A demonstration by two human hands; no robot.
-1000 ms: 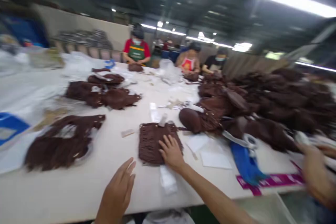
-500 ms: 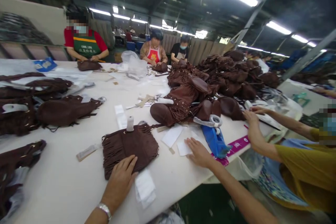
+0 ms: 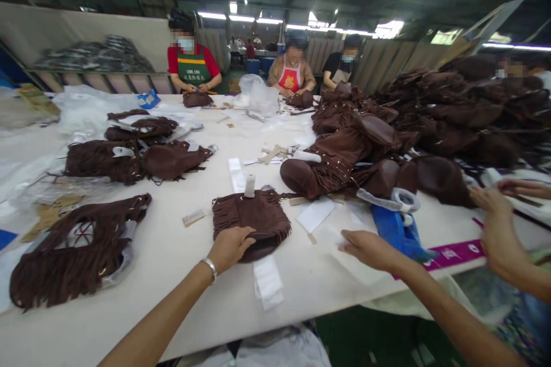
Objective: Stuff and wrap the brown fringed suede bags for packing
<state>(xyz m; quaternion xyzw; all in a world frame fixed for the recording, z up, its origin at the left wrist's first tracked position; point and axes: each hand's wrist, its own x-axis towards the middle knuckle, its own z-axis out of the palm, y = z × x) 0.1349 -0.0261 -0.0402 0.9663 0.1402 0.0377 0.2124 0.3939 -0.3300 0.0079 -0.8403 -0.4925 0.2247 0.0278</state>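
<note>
A dark brown fringed bag lies on the table in front of me, with a white wrapped piece standing up at its far edge. My left hand is closed on the bag's near edge, where a dark gap shows below the raised side. To the right, my right hand pinches a thin white sheet, blurred by motion. Folded white paper pokes out from under the bag's near side. Another white sheet and a tag lie on either side of the bag.
A blue tape dispenser and a purple strip lie right of my right hand. Brown bags are heaped at the back right; several more lie left. A co-worker's hand works at right; several people sit opposite.
My left hand has gone from lying flat on the bag to gripping and raising its near edge. My right hand has picked up a white sheet. The view has swung left.
</note>
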